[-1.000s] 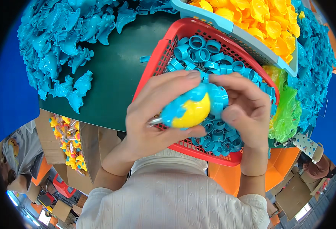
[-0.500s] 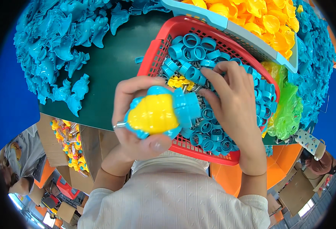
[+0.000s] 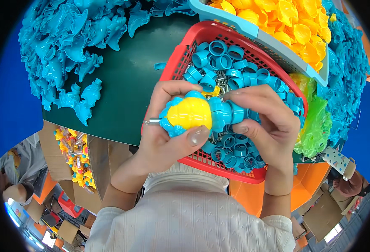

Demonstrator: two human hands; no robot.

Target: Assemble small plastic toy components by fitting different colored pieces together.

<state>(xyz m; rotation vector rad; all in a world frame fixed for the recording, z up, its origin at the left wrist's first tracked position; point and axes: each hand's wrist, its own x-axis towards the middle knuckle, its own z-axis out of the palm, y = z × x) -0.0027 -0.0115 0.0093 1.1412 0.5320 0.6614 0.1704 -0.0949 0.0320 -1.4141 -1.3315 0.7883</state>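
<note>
My left hand [image 3: 162, 145] is closed around a blue and yellow plastic toy body [image 3: 189, 114], its rounded yellow belly turned up. A metal pin [image 3: 152, 121] sticks out of the toy's left end. My right hand [image 3: 273, 126] pinches a blue plastic ring [image 3: 237, 113] at the toy's narrow right end. The ring is in line with that end and seems to touch it; whether it sits around the end I cannot tell. Both hands are over a red basket [image 3: 173, 63] of loose blue rings [image 3: 223, 61], with small metal pieces and a few yellow bits among them.
Blue moulded shells [image 3: 63, 46] are heaped at the far left of the dark green table [image 3: 126, 80]. A light blue crate [image 3: 273, 40] of yellow parts stands behind the basket. Right of it lie a green plastic bag [image 3: 315, 130] and another blue heap. A cardboard box [image 3: 103, 155] is below left.
My right hand has come up out of the basket with a blue ring and brought it against the toy's right end. My left hand has shifted right with the toy.
</note>
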